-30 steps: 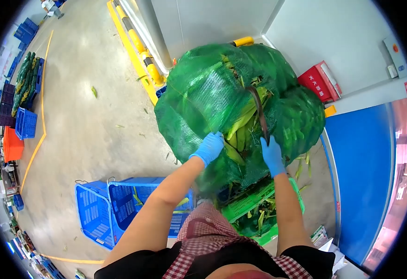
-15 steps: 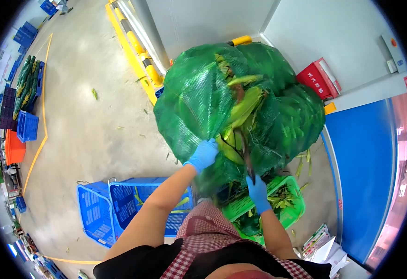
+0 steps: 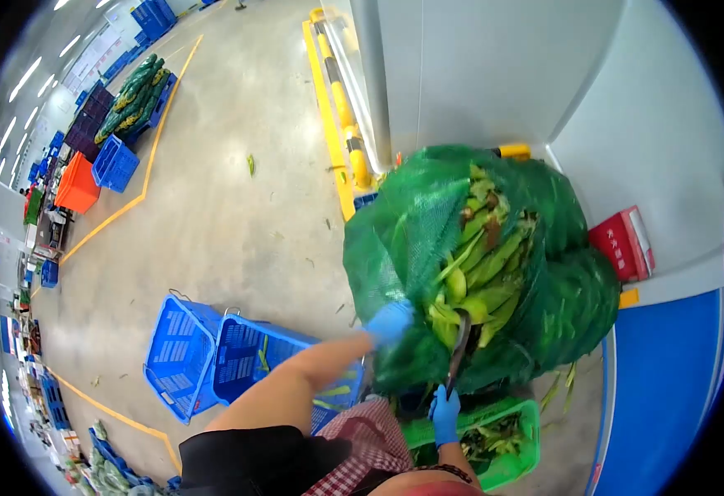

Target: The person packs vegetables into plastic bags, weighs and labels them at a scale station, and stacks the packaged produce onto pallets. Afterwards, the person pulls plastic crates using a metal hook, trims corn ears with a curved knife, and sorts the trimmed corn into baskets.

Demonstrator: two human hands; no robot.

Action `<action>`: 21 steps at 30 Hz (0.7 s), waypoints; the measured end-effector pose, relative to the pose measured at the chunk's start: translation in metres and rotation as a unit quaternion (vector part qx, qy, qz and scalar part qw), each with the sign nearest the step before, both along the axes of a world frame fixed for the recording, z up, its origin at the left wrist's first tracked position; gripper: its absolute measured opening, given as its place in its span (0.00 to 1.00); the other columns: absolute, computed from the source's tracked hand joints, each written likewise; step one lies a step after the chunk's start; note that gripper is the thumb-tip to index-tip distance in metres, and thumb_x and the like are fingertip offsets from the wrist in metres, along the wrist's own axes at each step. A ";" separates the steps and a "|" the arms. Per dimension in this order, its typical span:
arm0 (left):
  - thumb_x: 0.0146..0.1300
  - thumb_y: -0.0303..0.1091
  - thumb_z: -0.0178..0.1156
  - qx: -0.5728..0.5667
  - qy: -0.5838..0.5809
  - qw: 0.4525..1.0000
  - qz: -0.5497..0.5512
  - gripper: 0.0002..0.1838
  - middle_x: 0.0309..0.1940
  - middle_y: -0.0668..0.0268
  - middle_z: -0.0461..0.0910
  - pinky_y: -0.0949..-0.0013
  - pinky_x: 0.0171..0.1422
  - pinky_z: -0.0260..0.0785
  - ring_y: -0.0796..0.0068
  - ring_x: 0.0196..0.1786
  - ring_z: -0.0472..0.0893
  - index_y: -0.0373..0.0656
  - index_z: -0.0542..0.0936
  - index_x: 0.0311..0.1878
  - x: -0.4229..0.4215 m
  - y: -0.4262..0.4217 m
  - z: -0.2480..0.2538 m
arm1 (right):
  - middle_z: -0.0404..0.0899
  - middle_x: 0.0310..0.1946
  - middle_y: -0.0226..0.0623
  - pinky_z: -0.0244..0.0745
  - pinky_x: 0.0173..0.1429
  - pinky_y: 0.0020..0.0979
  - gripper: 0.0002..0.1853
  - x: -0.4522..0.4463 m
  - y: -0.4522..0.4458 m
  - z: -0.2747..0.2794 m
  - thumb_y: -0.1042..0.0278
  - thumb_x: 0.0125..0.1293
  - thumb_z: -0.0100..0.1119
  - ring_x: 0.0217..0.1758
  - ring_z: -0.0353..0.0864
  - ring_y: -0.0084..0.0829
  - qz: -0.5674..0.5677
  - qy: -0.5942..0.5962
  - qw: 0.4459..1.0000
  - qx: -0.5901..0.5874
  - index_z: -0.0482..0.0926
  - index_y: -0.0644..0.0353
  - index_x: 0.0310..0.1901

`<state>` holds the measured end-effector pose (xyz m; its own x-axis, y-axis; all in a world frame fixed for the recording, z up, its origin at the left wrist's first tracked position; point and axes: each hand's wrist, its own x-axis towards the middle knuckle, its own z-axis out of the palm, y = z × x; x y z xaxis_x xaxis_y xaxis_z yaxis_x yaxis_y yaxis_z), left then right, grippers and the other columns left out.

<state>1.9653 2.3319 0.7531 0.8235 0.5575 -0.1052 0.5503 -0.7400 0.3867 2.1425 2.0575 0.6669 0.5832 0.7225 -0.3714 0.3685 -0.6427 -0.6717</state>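
A big green mesh bag (image 3: 403, 223) stands against the wall with a long slit down its front. Through the slit show ears of corn (image 3: 494, 285) in green husks, several with brown silk ends. My right hand (image 3: 444, 413), in a blue glove, is closed round the handle of a sickle (image 3: 459, 351). Its curved dark blade points up, at the lower end of the slit beside the corn. My left hand (image 3: 391, 322), also blue-gloved, is at the mesh left of the slit; motion smears it, so its fingers cannot be made out.
Below the bag sits a green crate (image 3: 530, 430) holding leafy scraps. Blue crates (image 3: 238, 355) stand on the floor at the left. A red box (image 3: 622, 244) and grey wall (image 3: 477, 74) are behind, with a yellow-black barrier (image 3: 341, 99) back left.
The slit in the mesh bag has spread wider and shows more corn. My left hand is blurred at the mesh's edge. The sickle stays in my right hand. The view has swung left.
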 end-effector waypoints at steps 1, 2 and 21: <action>0.44 0.28 0.53 0.013 0.014 0.999 0.036 0.04 0.31 0.57 0.73 0.61 0.36 0.67 0.60 0.34 0.74 0.42 0.76 0.25 -0.016 -0.005 -0.016 | 0.69 0.22 0.36 0.63 0.28 0.32 0.13 -0.001 -0.008 0.024 0.57 0.64 0.47 0.24 0.68 0.28 -0.044 0.136 0.990 0.013 0.70 0.61 0.37; 0.44 0.28 0.53 0.021 0.028 0.998 0.059 0.03 0.31 0.57 0.72 0.60 0.36 0.68 0.60 0.34 0.73 0.42 0.76 0.24 -0.025 -0.008 -0.028 | 0.63 0.15 0.27 0.57 0.18 0.24 0.09 -0.002 0.006 0.076 0.63 0.65 0.49 0.14 0.61 0.17 -0.104 0.264 0.958 0.028 0.68 0.58 0.30; 0.50 0.37 0.56 -0.013 0.125 0.980 0.151 0.08 0.25 0.59 0.75 0.58 0.35 0.68 0.60 0.33 0.75 0.44 0.79 0.23 0.025 0.025 -0.027 | 0.63 0.12 0.27 0.55 0.14 0.25 0.11 -0.003 -0.143 0.085 0.60 0.61 0.54 0.11 0.60 0.20 -0.192 0.216 0.951 -0.110 0.69 0.58 0.30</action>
<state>1.9899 2.3566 0.7266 0.5670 0.7667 -0.3009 0.8235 -0.5194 0.2282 2.1392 1.9148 0.7515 0.5467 0.3645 -0.7539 -0.2013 -0.8167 -0.5408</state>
